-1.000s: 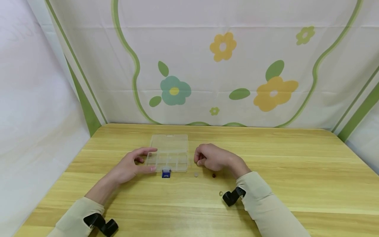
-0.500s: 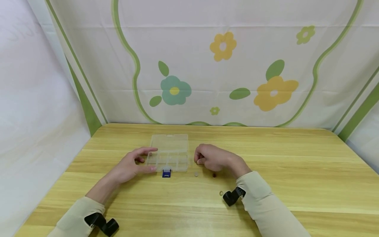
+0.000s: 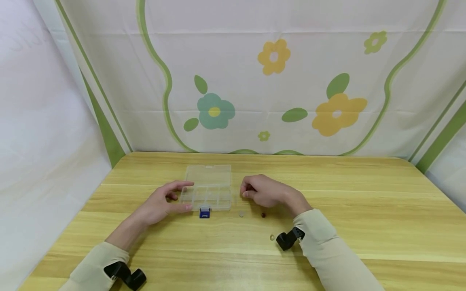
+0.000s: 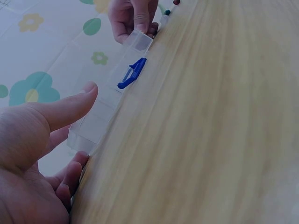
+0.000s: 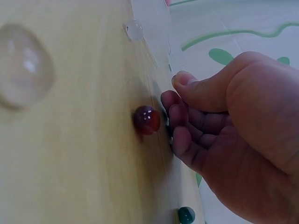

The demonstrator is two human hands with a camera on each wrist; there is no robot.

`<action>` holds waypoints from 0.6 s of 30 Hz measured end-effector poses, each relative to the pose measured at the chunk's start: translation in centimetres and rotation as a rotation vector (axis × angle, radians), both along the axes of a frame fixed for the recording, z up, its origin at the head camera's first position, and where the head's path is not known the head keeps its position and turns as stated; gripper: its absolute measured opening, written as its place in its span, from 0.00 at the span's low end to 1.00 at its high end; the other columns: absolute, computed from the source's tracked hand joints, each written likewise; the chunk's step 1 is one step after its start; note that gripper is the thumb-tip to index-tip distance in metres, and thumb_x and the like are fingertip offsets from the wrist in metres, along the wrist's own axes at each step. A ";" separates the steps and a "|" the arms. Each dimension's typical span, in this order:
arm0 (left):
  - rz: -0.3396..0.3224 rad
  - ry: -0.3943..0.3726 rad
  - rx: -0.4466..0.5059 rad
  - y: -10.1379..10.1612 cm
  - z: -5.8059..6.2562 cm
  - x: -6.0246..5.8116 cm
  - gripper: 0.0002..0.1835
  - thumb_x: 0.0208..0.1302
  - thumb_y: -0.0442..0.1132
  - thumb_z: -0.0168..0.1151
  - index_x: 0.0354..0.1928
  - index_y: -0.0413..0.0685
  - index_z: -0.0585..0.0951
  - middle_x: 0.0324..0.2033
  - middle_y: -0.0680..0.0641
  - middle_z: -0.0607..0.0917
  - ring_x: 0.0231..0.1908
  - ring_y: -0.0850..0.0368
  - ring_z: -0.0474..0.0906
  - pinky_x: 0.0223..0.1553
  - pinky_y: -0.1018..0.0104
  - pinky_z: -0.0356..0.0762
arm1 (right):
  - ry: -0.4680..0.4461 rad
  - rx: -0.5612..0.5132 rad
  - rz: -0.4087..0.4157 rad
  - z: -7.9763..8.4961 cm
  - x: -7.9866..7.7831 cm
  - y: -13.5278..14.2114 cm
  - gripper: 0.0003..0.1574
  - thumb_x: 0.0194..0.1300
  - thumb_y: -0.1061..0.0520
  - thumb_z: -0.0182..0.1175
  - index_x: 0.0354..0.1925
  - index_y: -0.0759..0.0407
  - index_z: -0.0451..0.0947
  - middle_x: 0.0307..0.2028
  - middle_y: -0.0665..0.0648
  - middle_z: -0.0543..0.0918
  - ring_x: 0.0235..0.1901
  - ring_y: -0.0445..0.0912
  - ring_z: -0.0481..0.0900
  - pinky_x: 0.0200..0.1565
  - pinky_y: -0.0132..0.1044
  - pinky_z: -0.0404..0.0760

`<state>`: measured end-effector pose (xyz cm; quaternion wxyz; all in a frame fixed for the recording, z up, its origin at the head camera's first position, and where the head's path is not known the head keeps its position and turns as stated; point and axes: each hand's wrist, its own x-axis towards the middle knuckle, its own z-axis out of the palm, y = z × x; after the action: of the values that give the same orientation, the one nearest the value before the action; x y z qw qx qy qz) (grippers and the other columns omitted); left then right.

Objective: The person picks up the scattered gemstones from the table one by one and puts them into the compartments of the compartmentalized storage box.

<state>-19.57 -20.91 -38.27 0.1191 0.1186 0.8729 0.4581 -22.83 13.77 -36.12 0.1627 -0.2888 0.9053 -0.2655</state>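
Left hand (image 3: 157, 207) spread, right hand (image 3: 265, 191) curled, its pinch hard to judge

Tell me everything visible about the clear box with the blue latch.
The box looks like clear plastic, rectangular, divided into small compartments. Its lid is open toward the far side; a blue latch sits at the front. It rests upright on the wood-look table, the left hand around its left end; exact contact is unclear.

The clear box (image 3: 212, 196), divided inside, lies with its lid (image 3: 208, 176) swung back and blue latch (image 3: 205, 213) in front. Right of it sit 1 clear bead (image 3: 241, 214), 1 red bead (image 3: 263, 215), 1 pale bead (image 3: 272, 237) nearer, 1 green bead (image 5: 186, 215).
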 end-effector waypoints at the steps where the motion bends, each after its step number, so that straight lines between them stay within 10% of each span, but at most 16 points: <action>1: 0.000 0.000 0.001 0.0 0.0 0.0 0.37 0.64 0.50 0.78 0.74 0.58 0.76 0.67 0.41 0.75 0.55 0.47 0.67 0.51 0.57 0.67 | 0.004 -0.001 0.003 0.1 0.0 0.1 0.08 0.82 0.58 0.55 0.44 0.52 0.80 0.37 0.50 0.81 0.35 0.43 0.74 0.44 0.39 0.74; 18: 0.005 0.000 -0.003 0.0 -0.1 0.1 0.37 0.64 0.50 0.78 0.74 0.59 0.75 0.67 0.42 0.75 0.55 0.47 0.67 0.51 0.57 0.67 | 0.008 -0.043 -0.055 -0.1 -0.1 0.0 0.06 0.78 0.57 0.61 0.42 0.50 0.84 0.38 0.47 0.85 0.38 0.42 0.78 0.45 0.38 0.79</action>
<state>-19.52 -20.89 -38.33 0.1181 0.1162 0.8738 0.4573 -22.90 13.77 -36.20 0.1457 -0.2685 0.9076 -0.2880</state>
